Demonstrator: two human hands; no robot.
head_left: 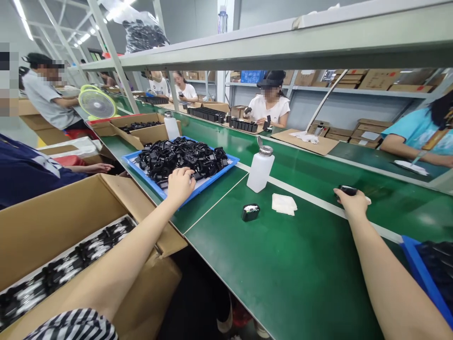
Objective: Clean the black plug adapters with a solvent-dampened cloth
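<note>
My left hand point(180, 184) reaches into the blue tray point(226, 166) at the near edge of a heap of black plastic parts point(182, 158); its fingers curl down onto the parts. Far out over the green belt, my right hand point(350, 202) is closed on a small black part point(347, 190). One more black part point(250, 212) lies on the green table point(283, 269) between my arms, beside a folded white cloth point(283, 204). A white pump bottle point(261, 168) stands upright just behind them.
An open cardboard box point(63, 222) with rows of black parts sits at my left. Another blue tray point(417, 269) shows at the right edge. Several other people work along both sides of the belt. A yellow-green fan point(96, 102) and more cartons stand farther left.
</note>
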